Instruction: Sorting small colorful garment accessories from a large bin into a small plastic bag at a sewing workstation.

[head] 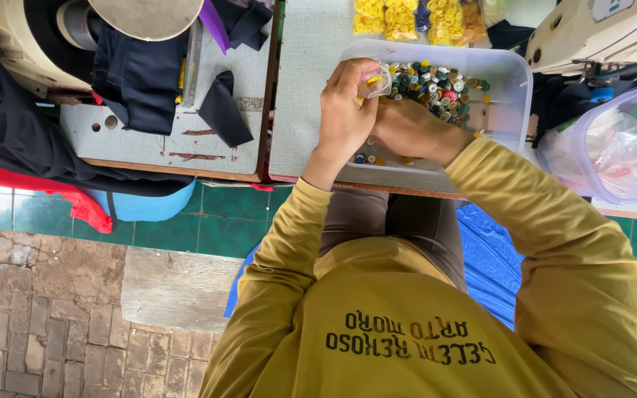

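My left hand (pixel 344 114) is raised over a clear plastic tub (pixel 506 74) and pinches a small clear plastic bag (pixel 376 82) with something yellow inside. My right hand (pixel 407 129) lies just beside it, fingers curled low over the near part of the tub; what it grips is hidden behind the left hand. Several mixed-colour buttons (pixel 436 85) are heaped in the tub's far half, and a few lie along its near wall. Both arms wear mustard-yellow sleeves.
Bags of yellow buttons (pixel 399 18) lie at the far table edge. A round clear container of plastic bags (pixel 617 144) stands on the right. Dark fabric pieces (pixel 141 74) cover the left table by a cream sewing machine (pixel 16 44). Another machine (pixel 606 33) sits far right.
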